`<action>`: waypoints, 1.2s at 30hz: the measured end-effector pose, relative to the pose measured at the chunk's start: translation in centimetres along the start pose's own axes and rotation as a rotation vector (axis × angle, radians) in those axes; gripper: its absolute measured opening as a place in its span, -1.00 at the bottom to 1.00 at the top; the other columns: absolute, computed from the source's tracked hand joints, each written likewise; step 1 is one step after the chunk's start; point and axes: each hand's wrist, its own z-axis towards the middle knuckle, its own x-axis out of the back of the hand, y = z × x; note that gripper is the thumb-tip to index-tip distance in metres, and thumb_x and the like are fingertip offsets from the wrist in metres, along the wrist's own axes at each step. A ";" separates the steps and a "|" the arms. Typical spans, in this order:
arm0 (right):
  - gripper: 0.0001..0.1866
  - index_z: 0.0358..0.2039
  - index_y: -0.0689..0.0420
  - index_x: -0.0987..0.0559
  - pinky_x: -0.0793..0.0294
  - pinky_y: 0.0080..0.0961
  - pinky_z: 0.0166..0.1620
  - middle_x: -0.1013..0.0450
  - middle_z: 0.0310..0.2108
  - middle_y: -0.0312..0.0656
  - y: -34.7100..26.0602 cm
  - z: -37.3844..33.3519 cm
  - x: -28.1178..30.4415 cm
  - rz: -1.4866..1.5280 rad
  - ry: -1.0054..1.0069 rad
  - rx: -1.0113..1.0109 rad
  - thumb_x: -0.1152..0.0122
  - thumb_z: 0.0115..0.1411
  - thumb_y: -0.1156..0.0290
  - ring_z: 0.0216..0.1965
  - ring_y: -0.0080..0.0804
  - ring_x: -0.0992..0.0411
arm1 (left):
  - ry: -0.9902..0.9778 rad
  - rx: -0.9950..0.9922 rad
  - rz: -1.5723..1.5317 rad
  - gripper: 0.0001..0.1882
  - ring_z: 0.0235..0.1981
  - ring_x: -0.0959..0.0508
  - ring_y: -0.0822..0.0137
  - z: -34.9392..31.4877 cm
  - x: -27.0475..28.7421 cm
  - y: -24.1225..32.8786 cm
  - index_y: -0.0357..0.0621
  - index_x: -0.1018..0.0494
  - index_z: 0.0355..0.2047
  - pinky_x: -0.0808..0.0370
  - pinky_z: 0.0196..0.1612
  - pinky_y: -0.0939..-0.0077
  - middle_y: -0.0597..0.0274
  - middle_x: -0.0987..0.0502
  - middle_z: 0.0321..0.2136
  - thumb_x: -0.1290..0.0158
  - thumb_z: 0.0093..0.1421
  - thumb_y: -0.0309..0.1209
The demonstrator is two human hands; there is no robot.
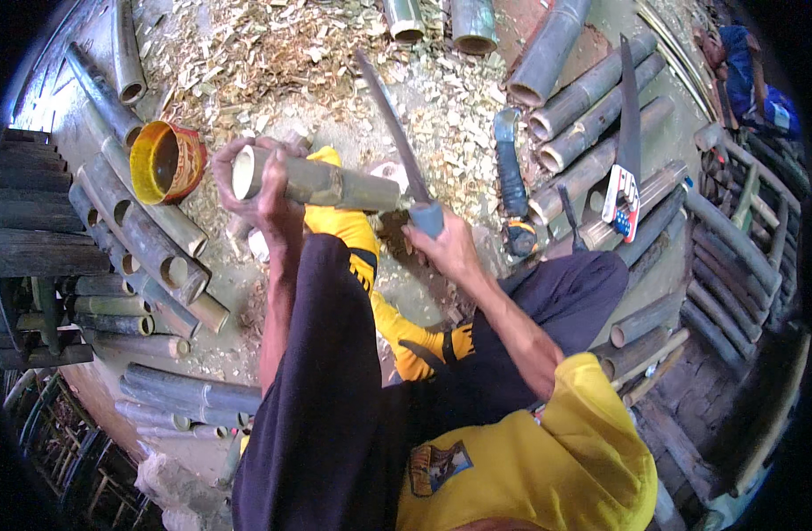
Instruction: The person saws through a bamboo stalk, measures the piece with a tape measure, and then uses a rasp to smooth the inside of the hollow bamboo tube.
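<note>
My left hand (278,196) is wrapped round the left end of a short bamboo section (340,186), which lies nearly level above my yellow-clad foot (346,226). The pale cut rim of the bamboo faces left. In my right hand (452,248) is the grey-blue handle of a long knife (394,119). Its dark blade slants up and to the left, beside the bamboo's right end. Whether the blade touches the bamboo there, I cannot tell.
Wood chips (273,62) cover the floor ahead. To the left stand a yellow-red tub (193,164) and bamboo tubes with holes (140,217). On the right, a handsaw (628,133) rests on bamboo lengths (592,88), near a black curved tool (510,168). Another person (742,71) is at far right.
</note>
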 end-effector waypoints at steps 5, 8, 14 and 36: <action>-0.63 -0.29 0.26 -0.47 -0.43 -0.49 -0.35 -0.49 -0.47 -0.11 1.7 0.7 -0.4 0.065 0.073 0.144 -0.30 -0.02 0.26 -0.43 -0.50 -0.42 | -0.140 -0.162 0.193 -0.66 -0.46 -0.47 0.27 0.6 0.1 -0.7 -0.22 -0.31 -0.23 -0.48 -0.39 0.41 0.12 -0.42 -0.48 -0.05 -0.05 -0.40; -0.64 -0.28 0.21 -0.42 -0.38 -0.49 -0.52 -0.41 -0.60 -0.23 3.0 1.7 -0.2 -0.058 -0.025 0.081 -0.28 0.00 0.26 -0.59 -0.55 -0.38 | 0.095 0.133 0.205 -0.61 -0.41 -0.49 0.24 0.9 -1.2 -0.2 -0.26 -0.27 -0.16 -0.50 -0.37 0.39 0.05 -0.46 -0.42 -0.10 0.00 -0.44; -0.52 -0.18 0.27 -0.23 -0.42 -0.14 -0.30 -0.43 -0.41 0.19 -0.2 0.2 0.6 -0.198 0.034 0.042 -0.21 0.03 0.27 -0.36 0.15 -0.46 | 0.238 0.109 -0.013 -0.58 -0.52 -0.48 0.25 1.1 -1.2 -0.8 -0.23 -0.19 -0.08 -0.52 -0.41 0.36 0.03 -0.44 -0.51 -0.06 0.07 -0.56; -0.54 -0.16 0.28 -0.24 -0.44 -0.22 -0.45 -0.43 -0.61 0.04 1.9 1.2 -0.1 -0.262 0.120 0.049 -0.22 0.04 0.35 -0.55 -0.04 -0.47 | 0.218 0.035 0.011 -0.63 -0.54 -0.43 0.29 0.4 -3.0 -1.2 -0.11 -0.15 -0.19 -0.50 -0.46 0.33 0.09 -0.40 -0.53 -0.02 0.04 -0.62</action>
